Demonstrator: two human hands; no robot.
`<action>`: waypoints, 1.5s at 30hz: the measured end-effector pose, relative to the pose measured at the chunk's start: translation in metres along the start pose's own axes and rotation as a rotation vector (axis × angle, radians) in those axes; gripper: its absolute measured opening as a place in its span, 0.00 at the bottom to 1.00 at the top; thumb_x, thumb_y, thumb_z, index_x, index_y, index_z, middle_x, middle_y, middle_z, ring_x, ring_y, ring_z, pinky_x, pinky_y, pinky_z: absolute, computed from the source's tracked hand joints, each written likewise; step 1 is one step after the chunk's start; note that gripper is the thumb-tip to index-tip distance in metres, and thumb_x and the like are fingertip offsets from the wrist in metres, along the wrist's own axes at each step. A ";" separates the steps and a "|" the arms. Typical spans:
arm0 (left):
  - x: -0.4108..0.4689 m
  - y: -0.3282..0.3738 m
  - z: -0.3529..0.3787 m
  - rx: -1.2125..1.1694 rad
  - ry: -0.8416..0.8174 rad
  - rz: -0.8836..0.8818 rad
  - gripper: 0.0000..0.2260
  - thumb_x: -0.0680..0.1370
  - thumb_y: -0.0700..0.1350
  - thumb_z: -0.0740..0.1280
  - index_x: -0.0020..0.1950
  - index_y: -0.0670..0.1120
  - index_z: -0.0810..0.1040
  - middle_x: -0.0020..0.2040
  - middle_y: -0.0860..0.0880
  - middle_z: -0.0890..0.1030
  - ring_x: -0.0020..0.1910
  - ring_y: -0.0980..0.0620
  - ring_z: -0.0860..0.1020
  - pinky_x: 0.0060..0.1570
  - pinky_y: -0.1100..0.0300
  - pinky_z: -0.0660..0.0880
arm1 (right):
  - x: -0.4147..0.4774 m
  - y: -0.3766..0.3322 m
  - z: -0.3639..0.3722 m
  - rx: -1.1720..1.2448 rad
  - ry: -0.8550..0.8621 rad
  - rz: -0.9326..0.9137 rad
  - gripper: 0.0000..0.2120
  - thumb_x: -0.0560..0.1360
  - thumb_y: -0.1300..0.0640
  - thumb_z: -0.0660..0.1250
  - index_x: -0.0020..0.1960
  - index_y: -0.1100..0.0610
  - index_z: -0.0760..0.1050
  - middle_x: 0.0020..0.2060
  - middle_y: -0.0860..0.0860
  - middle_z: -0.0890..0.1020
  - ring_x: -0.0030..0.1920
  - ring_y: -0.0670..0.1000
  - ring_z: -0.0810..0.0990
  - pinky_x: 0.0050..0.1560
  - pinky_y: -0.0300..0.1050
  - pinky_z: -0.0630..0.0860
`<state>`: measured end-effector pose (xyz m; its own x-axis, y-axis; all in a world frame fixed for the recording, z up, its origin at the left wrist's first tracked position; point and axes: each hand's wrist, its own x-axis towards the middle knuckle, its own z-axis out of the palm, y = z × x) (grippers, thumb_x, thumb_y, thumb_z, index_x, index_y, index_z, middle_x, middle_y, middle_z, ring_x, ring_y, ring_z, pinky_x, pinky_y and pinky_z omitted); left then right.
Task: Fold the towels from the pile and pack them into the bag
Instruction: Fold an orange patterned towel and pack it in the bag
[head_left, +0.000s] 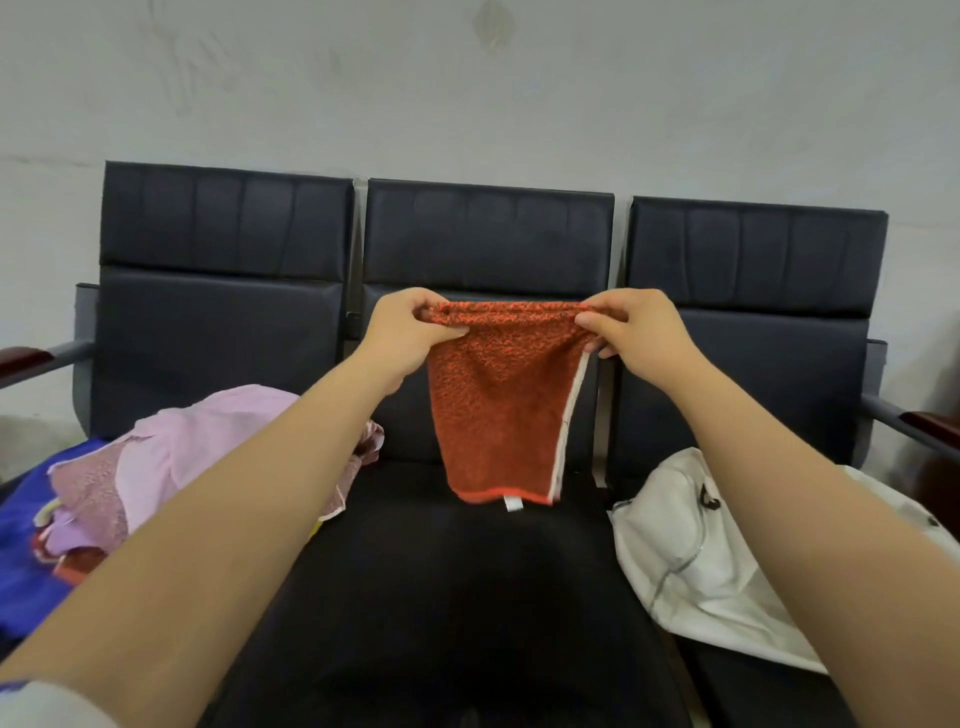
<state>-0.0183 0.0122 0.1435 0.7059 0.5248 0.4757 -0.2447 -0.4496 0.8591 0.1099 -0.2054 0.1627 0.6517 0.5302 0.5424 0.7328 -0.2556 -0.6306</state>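
Note:
An orange-red towel hangs in the air above the middle seat, doubled over, with a pale trim down its right edge and a small white tag at the bottom. My left hand pinches its top left corner. My right hand pinches the top right corner, so the top edge is stretched between them. A pile of towels, pink, lilac and blue, lies on the left seat. A white bag with a zip lies slumped on the right seat.
A row of three dark padded chairs stands against a pale wall. Armrests with reddish wooden tops stick out at the far left and far right. The dark middle seat lies under the hanging towel.

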 end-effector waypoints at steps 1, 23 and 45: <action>-0.001 -0.001 -0.003 -0.012 -0.032 -0.001 0.07 0.71 0.36 0.74 0.45 0.44 0.79 0.40 0.50 0.80 0.38 0.58 0.78 0.38 0.71 0.75 | -0.002 0.002 -0.003 0.044 -0.060 0.005 0.04 0.76 0.61 0.69 0.46 0.53 0.81 0.33 0.49 0.84 0.35 0.46 0.83 0.38 0.39 0.79; 0.005 -0.008 0.008 -0.016 -0.069 -0.202 0.07 0.79 0.38 0.65 0.42 0.49 0.75 0.38 0.50 0.79 0.30 0.59 0.79 0.27 0.69 0.71 | 0.001 0.020 0.012 0.363 0.033 0.251 0.06 0.79 0.63 0.64 0.45 0.56 0.73 0.36 0.53 0.80 0.32 0.46 0.82 0.32 0.38 0.79; -0.226 -0.205 -0.014 0.536 -0.749 -0.079 0.05 0.73 0.41 0.70 0.48 0.47 0.81 0.46 0.54 0.80 0.45 0.61 0.77 0.49 0.65 0.72 | -0.248 0.115 0.118 -0.052 -0.800 0.225 0.06 0.61 0.53 0.65 0.34 0.43 0.69 0.48 0.33 0.78 0.52 0.31 0.76 0.49 0.34 0.72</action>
<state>-0.1371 -0.0047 -0.1372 0.9988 0.0471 0.0126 0.0305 -0.8050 0.5925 0.0093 -0.2714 -0.1097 0.4624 0.8714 -0.1638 0.6224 -0.4506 -0.6399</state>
